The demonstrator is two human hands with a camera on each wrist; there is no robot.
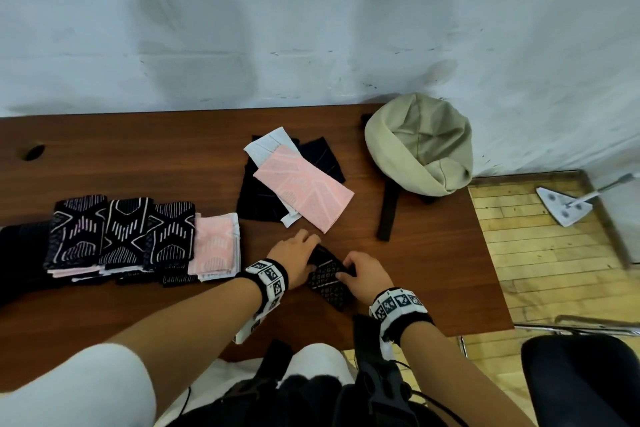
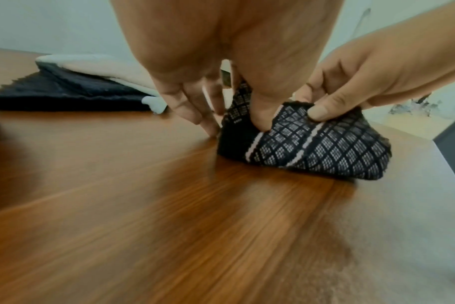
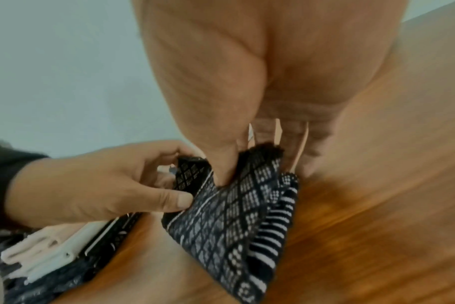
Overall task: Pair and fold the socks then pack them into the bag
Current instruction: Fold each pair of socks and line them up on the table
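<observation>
A black diamond-patterned sock pair (image 1: 327,282) lies near the table's front edge, partly folded and raised off the wood. My left hand (image 1: 311,255) pinches its left edge between thumb and fingers. My right hand (image 1: 343,270) pinches the upper edge of the same fabric (image 2: 325,152), thumb on top. A striped inner layer (image 3: 273,232) shows at the fold. Loose pink (image 1: 304,187), white and dark socks lie in a pile behind my hands. The beige bag (image 1: 419,146) sits open at the table's back right.
A row of folded sock pairs (image 1: 121,236), black patterned and pink, lines the left of the brown table (image 1: 433,270). The bag's black strap (image 1: 388,215) trails toward the front. The table's right edge drops to a wooden floor with a chair (image 1: 581,378).
</observation>
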